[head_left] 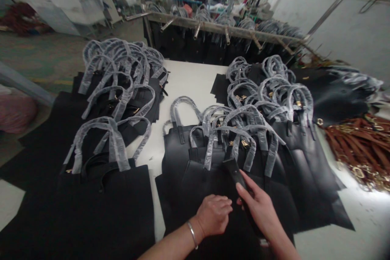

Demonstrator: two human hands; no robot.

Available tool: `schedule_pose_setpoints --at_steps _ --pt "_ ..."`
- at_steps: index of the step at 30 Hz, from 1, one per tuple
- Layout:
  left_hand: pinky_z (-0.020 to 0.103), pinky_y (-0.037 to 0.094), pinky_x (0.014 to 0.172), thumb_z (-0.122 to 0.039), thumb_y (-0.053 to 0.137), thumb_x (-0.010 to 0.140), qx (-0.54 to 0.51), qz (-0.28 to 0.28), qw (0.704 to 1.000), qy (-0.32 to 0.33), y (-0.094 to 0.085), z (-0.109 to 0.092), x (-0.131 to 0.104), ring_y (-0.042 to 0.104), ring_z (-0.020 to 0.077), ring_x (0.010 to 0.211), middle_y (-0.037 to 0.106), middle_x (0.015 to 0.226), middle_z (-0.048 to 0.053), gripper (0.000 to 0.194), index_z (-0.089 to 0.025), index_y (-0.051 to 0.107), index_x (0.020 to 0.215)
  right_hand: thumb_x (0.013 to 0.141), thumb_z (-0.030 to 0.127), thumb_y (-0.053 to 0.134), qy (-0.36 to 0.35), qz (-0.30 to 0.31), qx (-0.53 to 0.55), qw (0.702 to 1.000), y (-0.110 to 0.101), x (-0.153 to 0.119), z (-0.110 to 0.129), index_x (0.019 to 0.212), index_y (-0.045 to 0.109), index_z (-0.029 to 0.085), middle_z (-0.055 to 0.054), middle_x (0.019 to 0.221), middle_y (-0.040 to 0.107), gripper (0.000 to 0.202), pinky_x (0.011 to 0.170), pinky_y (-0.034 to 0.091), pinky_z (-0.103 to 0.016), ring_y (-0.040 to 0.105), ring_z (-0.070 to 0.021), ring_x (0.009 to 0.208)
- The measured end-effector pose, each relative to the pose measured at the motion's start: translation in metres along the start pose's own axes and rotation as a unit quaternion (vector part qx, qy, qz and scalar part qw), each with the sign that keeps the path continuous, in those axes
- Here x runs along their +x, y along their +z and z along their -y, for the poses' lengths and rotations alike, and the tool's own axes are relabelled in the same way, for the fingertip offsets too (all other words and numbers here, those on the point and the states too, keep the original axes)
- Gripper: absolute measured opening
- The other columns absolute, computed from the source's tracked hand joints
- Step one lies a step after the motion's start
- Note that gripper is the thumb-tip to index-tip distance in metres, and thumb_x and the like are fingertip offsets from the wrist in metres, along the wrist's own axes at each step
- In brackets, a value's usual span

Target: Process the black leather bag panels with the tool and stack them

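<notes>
In the lower middle of the head view, my right hand grips a black leather strap between thumb and fingers. Its square end points up and away from me, and its lower part runs down beneath the hand. My left hand, with a silver bracelet on the wrist, is curled closed just left of it; whatever its fingers hold is hidden. Both hands are above black bag panels spread on the table. Plastic-wrapped handles stand up from these panels just beyond my hands.
Another stack of black bag panels with wrapped handles lies left on the white table. More wrapped handles stand at the right. Brown straps with gold clasps are heaped far right. A metal rack hung with bags stands behind.
</notes>
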State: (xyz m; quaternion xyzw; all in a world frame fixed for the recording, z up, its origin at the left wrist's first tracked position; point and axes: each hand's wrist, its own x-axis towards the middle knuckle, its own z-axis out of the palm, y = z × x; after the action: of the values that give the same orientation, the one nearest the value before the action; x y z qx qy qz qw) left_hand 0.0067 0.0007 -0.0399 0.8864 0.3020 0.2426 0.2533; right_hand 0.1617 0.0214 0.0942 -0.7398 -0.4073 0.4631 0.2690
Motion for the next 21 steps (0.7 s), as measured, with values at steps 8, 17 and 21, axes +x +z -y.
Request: schedule_pose_setpoints --at_steps 8,17,21 --pt "0.051 0.036 0.103 -0.030 0.064 0.083 0.120 -0.123 0.955 -0.242 -0.062 0.037 0.024 0.043 0.0292 0.122 0.052 0.127 0.013 0.039 -0.017 0.055 0.118 0.077 0.053 0.060 0.083 0.066 0.016 0.994 -0.021 -0.025 -0.012 0.141 0.043 0.019 0.005 0.053 0.058 0.074 0.046 0.043 -0.023 0.057 -0.0147 0.049" --pt "0.032 0.042 0.077 -0.042 0.074 0.075 0.075 0.058 0.956 -0.278 -0.104 0.078 0.049 0.058 0.0221 0.090 0.061 0.096 0.005 0.035 -0.018 0.059 0.096 0.083 0.047 0.057 0.044 0.121 0.012 0.992 0.012 -0.015 -0.015 0.139 0.044 0.025 0.005 0.057 0.058 0.062 0.048 0.045 -0.023 0.058 -0.0147 0.053" --pt "0.027 0.039 0.072 -0.038 0.055 0.090 0.046 0.091 0.955 -0.278 -0.099 0.082 0.055 0.061 0.0185 0.083 0.064 0.083 0.003 0.025 -0.017 0.064 0.083 0.084 0.047 0.057 0.036 0.119 0.020 0.992 0.013 -0.011 -0.015 0.138 0.045 0.026 0.004 0.064 0.061 0.059 0.049 0.046 -0.024 0.060 -0.0149 0.055"
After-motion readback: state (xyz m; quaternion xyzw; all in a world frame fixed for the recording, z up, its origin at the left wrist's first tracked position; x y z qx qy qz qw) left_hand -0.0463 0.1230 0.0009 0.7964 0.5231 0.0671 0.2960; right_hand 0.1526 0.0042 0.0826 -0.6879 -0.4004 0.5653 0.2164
